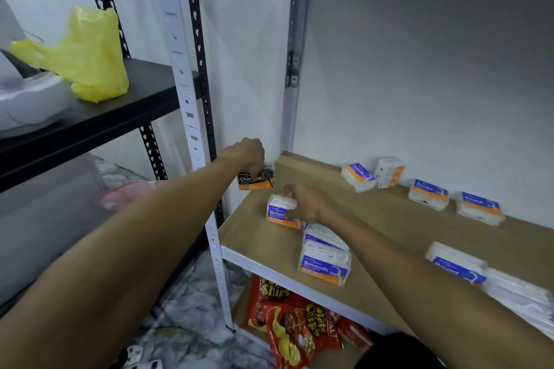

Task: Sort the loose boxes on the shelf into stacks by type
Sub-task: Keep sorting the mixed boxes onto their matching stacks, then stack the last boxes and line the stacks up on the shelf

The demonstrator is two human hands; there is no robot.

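Observation:
My left hand (246, 156) grips a black-and-orange "Charcoal" box (256, 179) from above at the shelf's far left corner. My right hand (308, 203) is closed on a white, blue and orange "Smooth" box (278, 213) resting on the brown shelf board (398, 228). Two more "Smooth" boxes (325, 260) lie stacked just in front of it. At the back wall stand another "Smooth" box (358, 177), a box on its end (389, 172), and two "Round" boxes (428, 194) (479, 207). A further "Round" box (457, 263) lies at the front right.
White perforated shelf posts (192, 135) rise at the left of the board. Red chips bags (296, 323) lie on the level below. A black shelf (90, 117) to the left carries a yellow plastic bag (90, 54). White packets (521, 293) lie at the far right edge.

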